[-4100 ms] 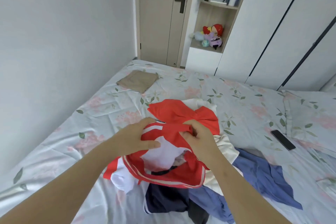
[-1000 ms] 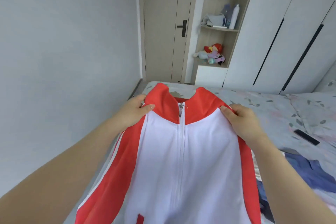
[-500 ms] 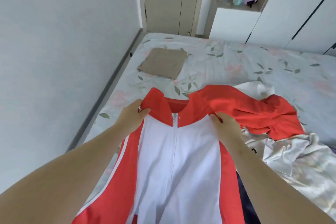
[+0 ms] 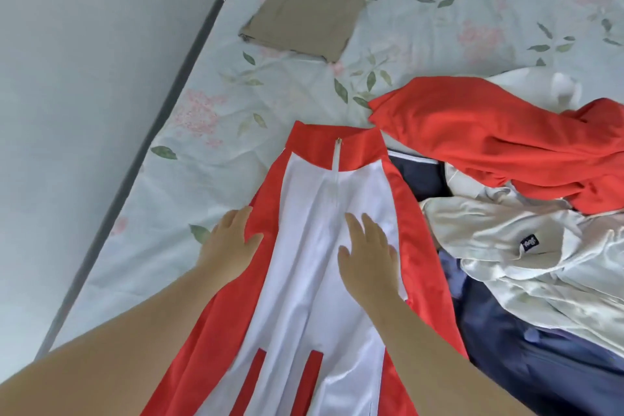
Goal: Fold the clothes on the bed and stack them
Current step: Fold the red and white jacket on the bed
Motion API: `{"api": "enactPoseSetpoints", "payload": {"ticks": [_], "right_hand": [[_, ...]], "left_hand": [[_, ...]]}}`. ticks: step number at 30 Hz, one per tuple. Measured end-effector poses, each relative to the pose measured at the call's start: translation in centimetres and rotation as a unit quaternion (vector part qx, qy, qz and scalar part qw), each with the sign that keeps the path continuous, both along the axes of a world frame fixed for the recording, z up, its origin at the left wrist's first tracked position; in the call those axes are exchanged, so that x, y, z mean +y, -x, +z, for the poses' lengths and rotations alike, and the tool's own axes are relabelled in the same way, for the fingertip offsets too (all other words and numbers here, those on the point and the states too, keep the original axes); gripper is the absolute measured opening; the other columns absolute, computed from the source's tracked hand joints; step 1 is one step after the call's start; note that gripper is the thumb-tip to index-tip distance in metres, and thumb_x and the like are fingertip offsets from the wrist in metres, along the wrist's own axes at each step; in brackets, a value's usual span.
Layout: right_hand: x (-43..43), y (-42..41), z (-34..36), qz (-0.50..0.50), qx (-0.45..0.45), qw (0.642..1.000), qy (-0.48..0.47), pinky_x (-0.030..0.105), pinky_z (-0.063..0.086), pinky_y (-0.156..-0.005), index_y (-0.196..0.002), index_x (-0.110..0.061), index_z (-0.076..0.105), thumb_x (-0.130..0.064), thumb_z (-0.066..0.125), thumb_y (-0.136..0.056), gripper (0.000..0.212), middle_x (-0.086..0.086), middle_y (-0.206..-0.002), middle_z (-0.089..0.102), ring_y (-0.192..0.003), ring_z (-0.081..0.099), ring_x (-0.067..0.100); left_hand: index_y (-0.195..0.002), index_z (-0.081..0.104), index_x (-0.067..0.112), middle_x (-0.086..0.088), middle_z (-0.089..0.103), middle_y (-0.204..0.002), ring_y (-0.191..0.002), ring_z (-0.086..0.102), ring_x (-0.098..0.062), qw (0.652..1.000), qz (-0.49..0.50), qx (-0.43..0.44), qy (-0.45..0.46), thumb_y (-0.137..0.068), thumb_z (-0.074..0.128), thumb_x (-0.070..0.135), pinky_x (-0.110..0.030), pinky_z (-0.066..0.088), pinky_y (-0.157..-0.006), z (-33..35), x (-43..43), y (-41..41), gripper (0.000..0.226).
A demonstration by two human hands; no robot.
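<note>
Moved: the jacket [image 4: 304,263] is out of my grip, now flat on the bed [image 4: 202,111], lower centre.
Hands: left hand [image 4: 226,246] and right hand [image 4: 366,257] with fingers straight, smoothing it.
Done: one tan folded piece [image 4: 304,17], upper left.
Left: jacket, plus the pile [image 4: 506,246] at right.

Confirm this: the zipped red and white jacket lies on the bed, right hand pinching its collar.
Wrong on the hand. The head view shows the right hand flat on the jacket, on its white front below the collar. Rest holds.
</note>
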State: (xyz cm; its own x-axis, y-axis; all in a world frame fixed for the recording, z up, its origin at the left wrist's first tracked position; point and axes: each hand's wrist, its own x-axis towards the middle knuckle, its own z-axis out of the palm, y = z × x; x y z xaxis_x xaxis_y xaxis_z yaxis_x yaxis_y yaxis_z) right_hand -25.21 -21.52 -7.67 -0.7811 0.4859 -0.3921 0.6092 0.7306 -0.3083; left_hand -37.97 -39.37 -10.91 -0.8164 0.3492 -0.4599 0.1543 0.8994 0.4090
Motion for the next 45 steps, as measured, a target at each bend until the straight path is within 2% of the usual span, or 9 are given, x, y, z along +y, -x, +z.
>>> {"api": "enactPoseSetpoints", "payload": {"ticks": [8,12,16,20,25,32,38,42,45], "right_hand": [[-8.9,-4.1,-6.7,0.041,-0.146,0.988,0.04,0.045,0.004,-0.118,-0.15,-0.033,-0.004,-0.043,0.037,-0.098,0.068,0.002,-0.159,-0.014,-0.146,-0.012,0.026],[-9.5,-4.2,-7.6,0.039,-0.131,0.991,0.0,0.044,0.007,-0.118,-0.151,-0.031,0.0,-0.045,0.038,-0.096,0.068,0.004,-0.159,-0.011,-0.147,-0.009,0.027],[-10.0,-4.3,-7.5,0.031,-0.131,0.991,-0.016,0.043,0.008,-0.118,-0.151,-0.03,-0.001,-0.045,0.038,-0.096,0.069,0.004,-0.16,-0.01,-0.147,-0.008,0.026],[-10.2,-3.9,-6.7,0.013,-0.157,0.987,-0.008,0.042,0.008,-0.119,-0.15,-0.033,-0.005,-0.044,0.037,-0.097,0.069,-0.001,-0.159,-0.015,-0.147,-0.01,0.023],[-11.1,-3.7,-5.5,-0.019,-0.166,0.985,0.04,0.042,0.01,-0.118,-0.15,-0.034,-0.003,-0.04,0.038,-0.098,0.067,-0.002,-0.159,-0.014,-0.147,-0.012,0.021],[-11.8,-4.8,-3.8,-0.046,-0.157,0.981,0.105,0.04,0.016,-0.116,-0.15,-0.038,0.0,-0.039,0.039,-0.098,0.065,-0.005,-0.159,-0.01,-0.147,-0.007,0.019],[-11.8,-5.2,-2.0,-0.136,-0.06,0.969,0.196,0.037,0.026,-0.113,-0.148,-0.03,0.021,-0.034,0.046,-0.096,0.058,-0.003,-0.154,0.025,-0.143,0.023,0.015],[-11.7,-4.2,0.6,-0.3,0.054,0.85,0.429,0.025,0.041,-0.087,-0.124,-0.031,0.048,-0.033,0.056,-0.093,0.033,0.0,-0.113,0.062,-0.117,0.054,0.017],[-11.0,-4.3,1.8,-0.307,0.109,0.748,0.578,0.03,0.039,-0.092,-0.117,-0.034,0.055,-0.059,0.065,-0.072,0.052,-0.011,-0.111,0.067,-0.109,0.06,0.006]], "left_hand": [[-0.144,0.031,0.022,-0.002,0.037,-0.144,-0.13,0.037,-0.029,0.998,0.011,0.023,0.058,-0.093,0.052,0.039,-0.044,0.034,-0.103,-3.9,-8.7,-2.8,0.058],[-0.11,0.054,0.019,-0.004,0.057,-0.108,-0.103,0.055,-0.024,0.995,0.091,-0.049,0.002,-0.087,0.059,0.046,-0.036,0.045,-0.087,-5.0,-12.5,-2.2,0.036],[-0.074,0.046,0.025,0.007,0.052,-0.073,-0.072,0.051,-0.013,0.99,-0.01,-0.128,0.054,-0.093,0.053,0.042,-0.021,0.035,-0.059,-4.4,-14.5,-1.6,0.026],[-0.075,0.049,0.015,0.001,0.05,-0.07,-0.071,0.05,-0.019,0.987,0.101,-0.098,-0.076,-0.097,0.048,0.029,-0.028,0.034,-0.061,-2.5,-15.4,0.2,0.027],[-0.084,0.055,0.017,-0.01,0.055,-0.087,-0.082,0.052,-0.022,0.845,0.387,-0.106,-0.354,-0.093,0.053,0.038,-0.038,0.042,-0.076,0.8,-14.5,4.2,0.023],[-0.098,0.054,0.014,-0.008,0.063,-0.098,-0.099,0.06,-0.029,0.992,0.033,-0.122,-0.001,-0.094,0.054,0.03,-0.029,0.04,-0.075,0.5,-14.3,1.9,0.016],[-0.095,0.054,0.014,-0.001,0.056,-0.082,-0.087,0.055,-0.026,0.985,0.078,-0.113,-0.103,-0.097,0.048,0.022,-0.032,0.042,-0.075,3.8,-10.9,0.5,0.01],[-0.103,0.057,0.016,-0.006,0.064,-0.094,-0.082,0.064,-0.019,0.857,0.254,-0.302,-0.331,-0.098,0.049,0.015,-0.035,0.057,-0.071,6.8,-5.7,-0.8,0.01],[-0.09,0.056,0.01,-0.008,0.065,-0.078,-0.063,0.066,-0.016,0.742,0.299,-0.432,-0.417,-0.098,0.045,0.013,-0.031,0.059,-0.06,8.6,-1.1,-2.6,0.014]]}}
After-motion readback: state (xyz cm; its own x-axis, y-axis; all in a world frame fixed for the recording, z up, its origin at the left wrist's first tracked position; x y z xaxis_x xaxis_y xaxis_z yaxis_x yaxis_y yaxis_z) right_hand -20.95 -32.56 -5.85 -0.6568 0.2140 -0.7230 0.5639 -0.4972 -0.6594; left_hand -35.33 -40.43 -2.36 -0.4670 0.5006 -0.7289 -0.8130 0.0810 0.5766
